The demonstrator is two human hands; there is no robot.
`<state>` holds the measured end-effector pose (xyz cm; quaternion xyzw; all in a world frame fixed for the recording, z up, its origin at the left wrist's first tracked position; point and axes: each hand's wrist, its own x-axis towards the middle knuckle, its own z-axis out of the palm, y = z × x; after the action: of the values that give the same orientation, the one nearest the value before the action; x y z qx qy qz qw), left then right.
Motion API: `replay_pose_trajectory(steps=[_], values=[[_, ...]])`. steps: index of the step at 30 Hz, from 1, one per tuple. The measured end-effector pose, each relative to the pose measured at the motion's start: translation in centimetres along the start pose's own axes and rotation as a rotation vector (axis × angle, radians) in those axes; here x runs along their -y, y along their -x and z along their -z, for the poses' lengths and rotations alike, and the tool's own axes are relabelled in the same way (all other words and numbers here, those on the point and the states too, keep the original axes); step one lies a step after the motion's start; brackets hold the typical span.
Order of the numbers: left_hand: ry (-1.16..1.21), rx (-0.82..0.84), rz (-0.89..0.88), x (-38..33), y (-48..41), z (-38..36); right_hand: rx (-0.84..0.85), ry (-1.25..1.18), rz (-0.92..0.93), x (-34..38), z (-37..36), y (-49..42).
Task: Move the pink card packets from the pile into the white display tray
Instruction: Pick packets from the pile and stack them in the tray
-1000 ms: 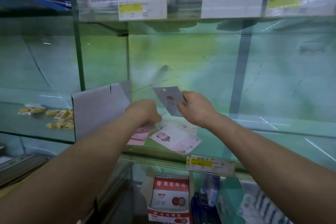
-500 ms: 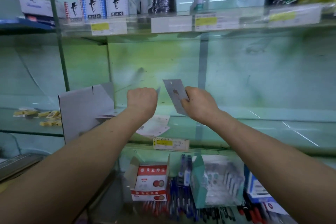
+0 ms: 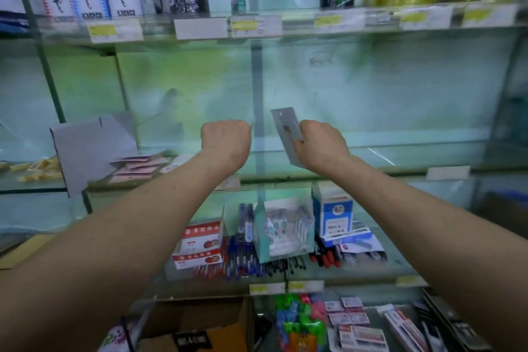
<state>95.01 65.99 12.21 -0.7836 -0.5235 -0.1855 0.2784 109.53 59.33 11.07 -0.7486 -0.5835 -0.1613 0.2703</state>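
My right hand (image 3: pixel 320 146) holds one card packet (image 3: pixel 285 128) upright, its grey back towards me, above the middle glass shelf. Level with it on the left, my left hand (image 3: pixel 225 140) is curled into a fist, and a thin grey edge (image 3: pixel 251 124) sticks out on its right side, apparently a packet seen edge-on. The pile of pink card packets (image 3: pixel 137 166) lies on the shelf to the lower left of my left hand. Next to the pile stands the white display tray (image 3: pixel 85 148), a folded cardboard box with its tall side facing me.
Yellow packets (image 3: pixel 37 166) lie on the shelf left of the tray. The glass shelf edge (image 3: pixel 357 171) runs below my hands. The lower shelf holds a red-and-white box (image 3: pixel 200 243), pens and a blue box (image 3: pixel 333 211). Boxes and tape rolls fill the top shelf.
My left hand has lifted off the pink pile and closed into a fist. Both hands have shifted right, away from the tray. The right hand keeps its packet.
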Motion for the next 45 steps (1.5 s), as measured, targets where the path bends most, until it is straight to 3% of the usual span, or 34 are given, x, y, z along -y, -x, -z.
replay_pose_trajectory(steps=[27, 45], values=[[0.342, 0.065, -0.606, -13.6, 16.8, 4.2, 0.087, 0.274, -0.582, -3.7, 8.3, 24.7], [0.354, 0.048, -0.926, -32.4, 25.6, 12.6, 0.211, 0.363, -1.020, -17.7, 17.5, 40.1]])
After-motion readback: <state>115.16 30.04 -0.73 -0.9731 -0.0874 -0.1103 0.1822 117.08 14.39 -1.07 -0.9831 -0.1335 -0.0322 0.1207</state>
